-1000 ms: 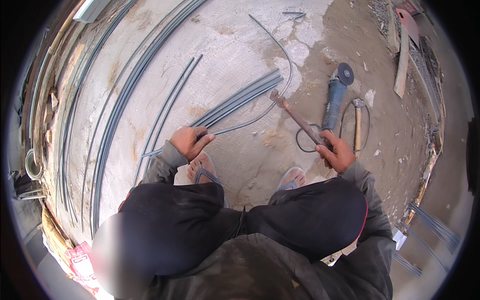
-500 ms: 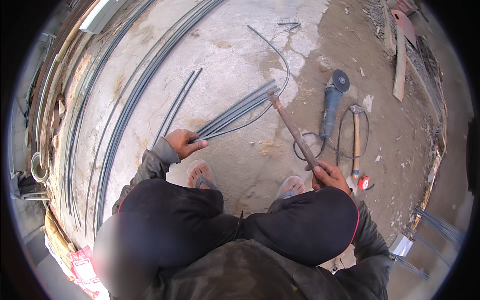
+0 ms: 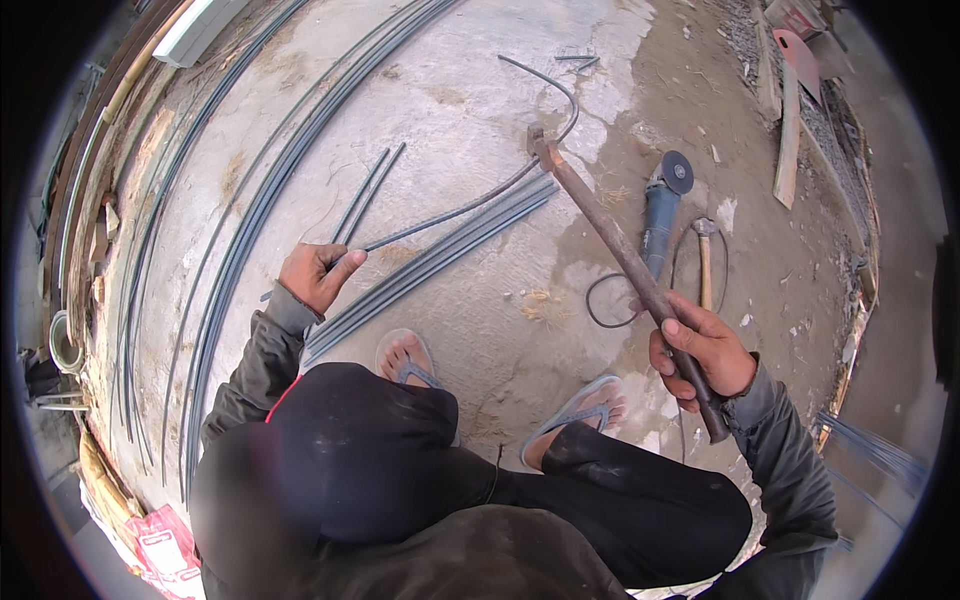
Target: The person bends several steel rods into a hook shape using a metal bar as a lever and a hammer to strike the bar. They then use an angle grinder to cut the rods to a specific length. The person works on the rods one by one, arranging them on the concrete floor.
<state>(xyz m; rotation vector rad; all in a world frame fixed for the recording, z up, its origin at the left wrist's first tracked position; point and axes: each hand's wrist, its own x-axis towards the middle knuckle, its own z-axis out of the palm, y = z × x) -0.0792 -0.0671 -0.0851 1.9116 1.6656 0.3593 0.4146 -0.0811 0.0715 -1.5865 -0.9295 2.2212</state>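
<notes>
Since the earlier frame, the long rusty steel bending bar (image 3: 620, 255) has swung upward. Right hand (image 3: 700, 350) grips its lower end; left hand (image 3: 315, 275) pinches the thin curved grey steel rod (image 3: 450, 212), lying across the concrete floor (image 3: 480, 90) between both hands.

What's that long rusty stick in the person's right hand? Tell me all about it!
The long rusty bar looks like brown, worn metal with a small notched head at its far end. The right hand grips it near the lower end, fingers wrapped around. It slants up and left above the concrete floor, its head by the thin bent rod.
</notes>
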